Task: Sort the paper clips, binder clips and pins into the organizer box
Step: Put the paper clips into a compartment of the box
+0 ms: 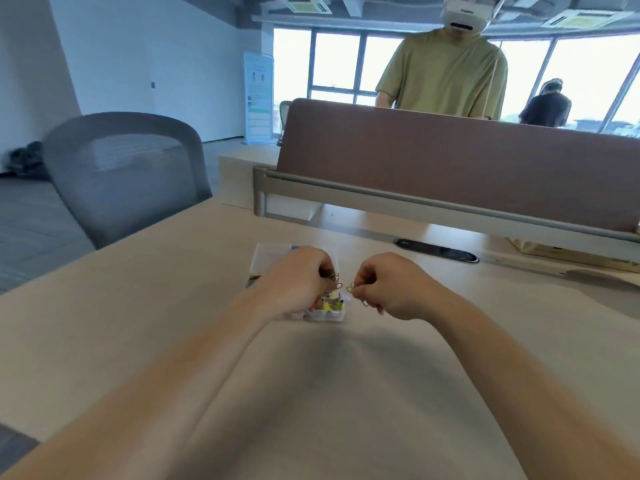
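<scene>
Left hand (300, 280) fingers curled and pinching, right hand (391, 287) likewise, forearms outstretched

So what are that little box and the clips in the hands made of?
Organizer box: looks like clear glossy plastic; the coloured contents show through its walls. Paper clips: thin bent wire, probably metal, some maybe colour-coated; too small to be sure.

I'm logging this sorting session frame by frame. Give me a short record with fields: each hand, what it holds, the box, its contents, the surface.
left hand: pinches a few paper clips
right hand: pinches another clip cluster
organizer box: clear plastic, on the table, partly hidden by the left hand
contents: yellow pieces in a near compartment, type unclear
table: beige
</scene>
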Tool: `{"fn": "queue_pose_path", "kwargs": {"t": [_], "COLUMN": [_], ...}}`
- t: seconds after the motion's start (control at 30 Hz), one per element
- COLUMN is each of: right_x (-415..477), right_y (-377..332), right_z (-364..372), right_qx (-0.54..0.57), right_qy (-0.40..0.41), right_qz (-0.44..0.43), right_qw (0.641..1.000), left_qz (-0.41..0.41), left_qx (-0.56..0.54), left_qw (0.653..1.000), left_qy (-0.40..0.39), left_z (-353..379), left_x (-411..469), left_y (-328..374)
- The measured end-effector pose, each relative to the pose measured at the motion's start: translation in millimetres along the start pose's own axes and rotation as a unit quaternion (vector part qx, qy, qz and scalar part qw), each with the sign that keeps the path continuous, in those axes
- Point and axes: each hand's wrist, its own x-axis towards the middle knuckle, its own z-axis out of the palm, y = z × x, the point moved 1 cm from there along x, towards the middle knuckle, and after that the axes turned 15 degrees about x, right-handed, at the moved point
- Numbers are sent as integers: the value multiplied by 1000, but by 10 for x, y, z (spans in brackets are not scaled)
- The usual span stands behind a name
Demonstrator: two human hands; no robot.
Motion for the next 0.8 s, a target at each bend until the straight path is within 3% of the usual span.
{"fn": "queue_pose_path", "kwargs": {"t": [0.3,0.57,0.8], "right_x": [694,924,932], "right_y": [-582,-686,-723], "right_z": [572,891,1014], "right_qx": [25,-33,-103], "right_qy": [-45,-90,-81], "right_qz": [-49,-49,-65], "right_qw": [997,994,989], "left_qz": [-46,-40,-43], "left_qx": [57,58,39], "left_qw": [997,992,993], "left_qy": [-14,-102,-106], "left_z": [-345,-279,-213], "left_x": [38,46,-4], "left_y": [-941,-1219,-1213]}}
